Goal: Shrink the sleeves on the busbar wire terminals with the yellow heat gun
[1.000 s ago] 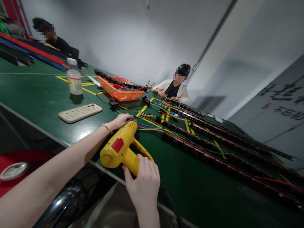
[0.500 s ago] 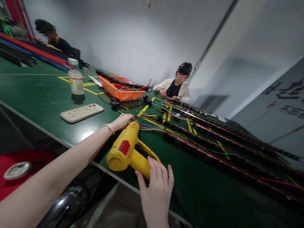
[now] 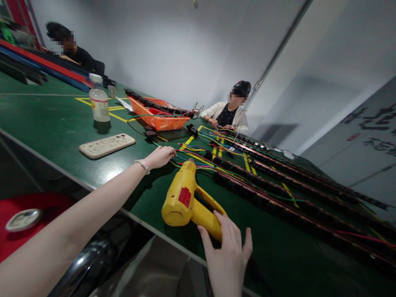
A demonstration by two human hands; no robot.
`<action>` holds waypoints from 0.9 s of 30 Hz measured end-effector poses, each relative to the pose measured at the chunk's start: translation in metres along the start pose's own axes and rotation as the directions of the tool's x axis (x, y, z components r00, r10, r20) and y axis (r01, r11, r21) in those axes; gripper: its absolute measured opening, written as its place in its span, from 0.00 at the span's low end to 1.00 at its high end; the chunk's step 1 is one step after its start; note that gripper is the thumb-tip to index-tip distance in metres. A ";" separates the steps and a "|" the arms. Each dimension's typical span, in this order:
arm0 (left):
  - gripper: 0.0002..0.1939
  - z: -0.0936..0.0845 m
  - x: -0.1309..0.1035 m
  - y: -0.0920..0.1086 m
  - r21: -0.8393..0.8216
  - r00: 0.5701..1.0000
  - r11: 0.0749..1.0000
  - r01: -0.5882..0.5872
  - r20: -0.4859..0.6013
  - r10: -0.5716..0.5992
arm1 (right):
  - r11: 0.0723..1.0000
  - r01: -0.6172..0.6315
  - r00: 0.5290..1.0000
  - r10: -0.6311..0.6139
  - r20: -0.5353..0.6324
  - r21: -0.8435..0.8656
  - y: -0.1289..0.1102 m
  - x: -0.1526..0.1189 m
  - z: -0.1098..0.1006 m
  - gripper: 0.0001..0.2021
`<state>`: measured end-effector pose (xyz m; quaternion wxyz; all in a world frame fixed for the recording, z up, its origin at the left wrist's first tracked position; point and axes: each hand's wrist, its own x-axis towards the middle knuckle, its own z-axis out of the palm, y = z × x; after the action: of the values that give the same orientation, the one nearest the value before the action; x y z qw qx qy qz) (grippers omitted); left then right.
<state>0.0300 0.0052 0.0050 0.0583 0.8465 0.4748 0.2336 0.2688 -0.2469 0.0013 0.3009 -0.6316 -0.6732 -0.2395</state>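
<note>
Loosely, my right hand (image 3: 227, 243) is wrapped on the grip of the yellow heat gun (image 3: 179, 202), thumb on one side, fingers on the other, little finger lifted away. It is at the near edge of the desk (image 3: 62, 123), nozzle toward the coloured wires (image 3: 204, 166). My left hand (image 3: 161, 157) reaches to the wire ends; its fingertips are hidden, so I can't tell whether they pinch anything. To do this well, I'd firm up my grip, steady the nozzle and keep it pointed clear of my left fingers, since it may be hot. Counting up: one heat gun, one bottle (image 3: 99, 103), one phone (image 3: 107, 146), one orange basket (image 3: 170, 123) and two co-workers (image 3: 239, 117); the wires overlap too much to number.
</note>
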 end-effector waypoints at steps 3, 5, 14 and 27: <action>0.14 -0.001 0.000 0.000 0.005 1.000 1.000 -0.001 0.002 0.001 | 0.999 -0.022 0.999 0.021 -0.028 -0.026 0.010 -0.002 -0.003 0.24; 0.13 -0.002 0.000 0.000 0.008 1.000 1.000 -0.005 0.002 0.005 | 0.998 -0.041 0.999 0.039 -0.035 -0.051 0.015 -0.004 -0.006 0.25; 0.13 0.000 0.002 -0.001 0.023 1.000 1.000 -0.010 -0.002 0.010 | 0.978 -0.100 0.994 0.092 -0.051 -0.183 0.027 -0.007 -0.014 0.32; 0.13 0.001 0.003 0.001 0.002 1.000 1.000 -0.001 0.001 0.001 | 0.991 -0.015 0.986 0.036 0.162 -0.130 0.037 -0.005 -0.017 0.28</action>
<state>0.0328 0.0070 0.0059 0.0574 0.8470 0.4745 0.2328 0.3070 -0.2593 0.0079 0.2062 -0.6759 -0.6706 -0.2255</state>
